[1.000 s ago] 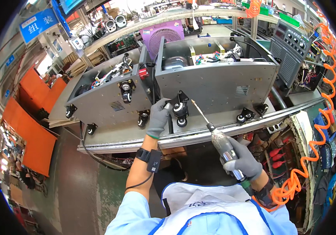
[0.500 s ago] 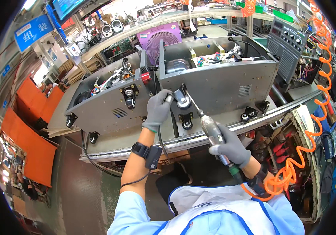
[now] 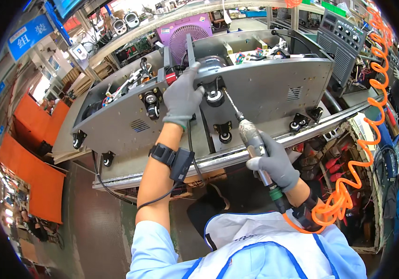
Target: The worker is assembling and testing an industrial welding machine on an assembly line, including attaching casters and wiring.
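My right hand [image 3: 276,165] is wrapped round an air screwdriver [image 3: 251,136], its long bit pointing up and left at the mounting plate of a black swivel caster [image 3: 215,96]. That caster sits on the side of the right grey metal cabinet [image 3: 264,88], which lies with its open side up. My left hand [image 3: 182,98], gloved in grey like the right, is by the cabinet's upper left corner. Its index finger reaches along the edge and its thumb stands apart, close to the caster. Nothing shows in its grip.
A second grey cabinet [image 3: 120,118] with casters lies to the left. Below the worked caster is another caster [image 3: 224,132]. Behind stand a purple fan [image 3: 187,37] and an upright control unit [image 3: 341,46]. An orange coiled air hose [image 3: 343,204] hangs at my right.
My left hand has moved up from beside the caster to the cabinet's upper edge, its fingers straightening. The screwdriver bit stays at the caster plate. The whole view has shifted slightly.
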Demonstrator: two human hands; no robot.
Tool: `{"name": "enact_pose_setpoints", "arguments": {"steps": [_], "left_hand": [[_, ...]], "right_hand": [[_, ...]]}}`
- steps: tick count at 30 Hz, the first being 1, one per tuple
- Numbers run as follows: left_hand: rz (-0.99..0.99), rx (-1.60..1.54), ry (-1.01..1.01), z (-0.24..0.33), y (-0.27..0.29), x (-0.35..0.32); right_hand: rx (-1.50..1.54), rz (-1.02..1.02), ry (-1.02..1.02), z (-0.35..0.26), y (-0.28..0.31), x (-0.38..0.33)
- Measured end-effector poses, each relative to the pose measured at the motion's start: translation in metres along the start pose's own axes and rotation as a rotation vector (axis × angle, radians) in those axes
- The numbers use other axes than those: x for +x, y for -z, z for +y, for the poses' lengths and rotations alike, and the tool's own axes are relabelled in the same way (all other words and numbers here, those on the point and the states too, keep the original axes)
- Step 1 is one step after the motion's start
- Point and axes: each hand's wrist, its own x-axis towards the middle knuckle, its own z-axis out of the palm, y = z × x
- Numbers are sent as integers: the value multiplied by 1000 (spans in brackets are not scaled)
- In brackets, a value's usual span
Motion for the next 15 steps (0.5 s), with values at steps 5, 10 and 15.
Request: {"name": "enact_pose_setpoints", "arguments": {"steps": [5, 10, 15], "left_hand": [[-230, 22, -67, -10, 17, 19], [-289, -64, -88, -13, 14, 33], [-306, -88, -92, -26, 7, 31]], "right_hand": [[127, 11, -139, -6, -11, -2], [249, -29, -124, -4, -8, 1], [182, -46, -110, -8, -17, 3]]}}
